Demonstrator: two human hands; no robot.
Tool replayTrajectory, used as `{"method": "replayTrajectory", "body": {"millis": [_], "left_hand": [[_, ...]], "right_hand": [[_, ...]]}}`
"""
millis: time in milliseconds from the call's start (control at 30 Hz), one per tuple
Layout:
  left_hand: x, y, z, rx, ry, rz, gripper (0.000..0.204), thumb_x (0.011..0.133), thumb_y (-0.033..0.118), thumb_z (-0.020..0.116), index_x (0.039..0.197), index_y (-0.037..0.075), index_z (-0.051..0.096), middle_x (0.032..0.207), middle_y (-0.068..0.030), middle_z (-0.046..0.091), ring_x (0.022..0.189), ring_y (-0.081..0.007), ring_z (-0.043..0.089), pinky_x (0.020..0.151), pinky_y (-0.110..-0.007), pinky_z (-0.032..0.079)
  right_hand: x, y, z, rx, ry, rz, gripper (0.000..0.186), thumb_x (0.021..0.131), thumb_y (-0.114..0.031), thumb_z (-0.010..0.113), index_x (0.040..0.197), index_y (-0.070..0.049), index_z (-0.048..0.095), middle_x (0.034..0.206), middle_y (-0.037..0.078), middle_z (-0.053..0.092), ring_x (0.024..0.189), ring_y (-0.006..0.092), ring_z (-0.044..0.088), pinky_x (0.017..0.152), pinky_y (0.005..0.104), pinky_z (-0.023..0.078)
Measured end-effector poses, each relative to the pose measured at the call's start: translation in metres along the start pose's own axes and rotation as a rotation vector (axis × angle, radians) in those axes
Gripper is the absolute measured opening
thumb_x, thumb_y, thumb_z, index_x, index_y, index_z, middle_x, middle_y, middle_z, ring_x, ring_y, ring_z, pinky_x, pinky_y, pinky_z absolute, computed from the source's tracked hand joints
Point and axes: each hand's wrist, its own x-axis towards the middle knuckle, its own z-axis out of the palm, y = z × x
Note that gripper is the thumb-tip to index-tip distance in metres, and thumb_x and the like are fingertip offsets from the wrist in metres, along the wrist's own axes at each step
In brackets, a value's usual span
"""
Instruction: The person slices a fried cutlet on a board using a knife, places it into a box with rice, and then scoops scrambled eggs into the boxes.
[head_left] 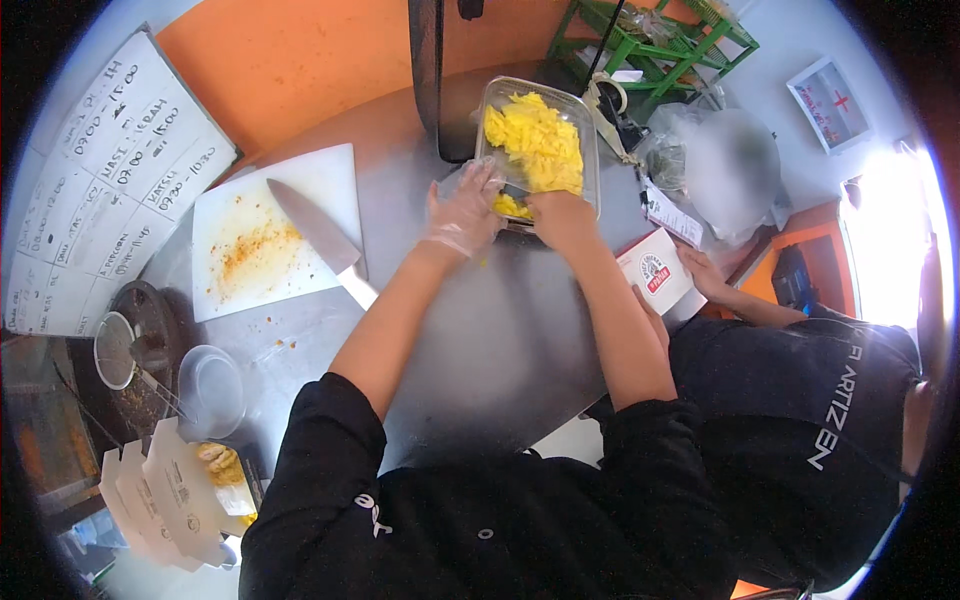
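A clear rectangular container (592, 150) stands at the far side of the metal table, holding shredded yellow food that looks like scrambled egg (535, 140). My left hand (463, 208) wears a thin transparent plastic glove. It is at the container's near left side, thumb apart from the stretched fingers, with nothing seen in its grasp. Bare and curled, my right hand (562, 218) is over the container's near edge, beside the yellow food. Its fingertips are hidden, so whether they grip the rim or some food does not show.
To the left, a large knife (315, 228) lies across a stained white cutting board (335, 185). A clear bowl (212, 392), a strainer (115, 350) and open cartons (160, 500) are lower left. Close on my right, a co-worker (790, 430) holds a white-and-red box (660, 275).
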Motion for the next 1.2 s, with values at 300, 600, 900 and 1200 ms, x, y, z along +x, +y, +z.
{"method": "replayTrajectory", "body": {"millis": [300, 600, 900, 1200], "left_hand": [[0.005, 0.007, -0.001, 0.062, 0.024, -0.054, 0.044, 0.091, 0.033, 0.046, 0.135, 0.028, 0.044, 0.15, 0.0102, 0.028, 0.137, -0.0147, 0.029, 0.102, -0.065, 0.022], [0.008, 0.003, 0.008, 0.076, 0.171, -0.023, 0.043, 0.089, 0.031, 0.05, 0.132, 0.027, 0.047, 0.146, 0.0055, 0.037, 0.132, -0.0174, 0.038, 0.1, -0.062, 0.024], [-0.003, 0.015, 0.017, -0.022, 0.278, -0.203, 0.054, 0.089, 0.033, 0.048, 0.14, 0.017, 0.038, 0.15, 0.0016, 0.031, 0.135, -0.0124, 0.033, 0.104, -0.06, 0.019], [0.0, 0.021, 0.008, -0.08, 0.183, -0.172, 0.057, 0.09, 0.031, 0.049, 0.143, 0.02, 0.03, 0.15, 0.0013, 0.03, 0.137, -0.0137, 0.03, 0.104, -0.062, 0.018]], "right_hand": [[0.006, 0.022, 0.031, 0.81, -0.052, 0.173, 0.024, 0.085, -0.021, 0.057, 0.097, -0.003, 0.068, 0.078, 0.01, 0.068, 0.071, 0.0232, 0.063, 0.068, 0.033, 0.048], [0.034, 0.045, 0.033, 0.68, -0.256, 0.0, 0.026, 0.088, -0.026, 0.053, 0.091, -0.002, 0.063, 0.073, 0.01, 0.066, 0.072, 0.0244, 0.061, 0.066, 0.0364, 0.046], [0.028, 0.011, 0.016, 0.448, 0.025, 0.102, 0.03, 0.087, -0.034, 0.053, 0.092, -0.008, 0.068, 0.094, 0.018, 0.066, 0.092, 0.0366, 0.061, 0.078, 0.0435, 0.047], [0.022, 0.035, 0.05, 1.124, -0.067, 0.221, 0.029, 0.087, -0.027, 0.057, 0.09, 0.0, 0.067, 0.073, 0.015, 0.062, 0.072, 0.022, 0.061, 0.065, 0.0329, 0.044]]}}
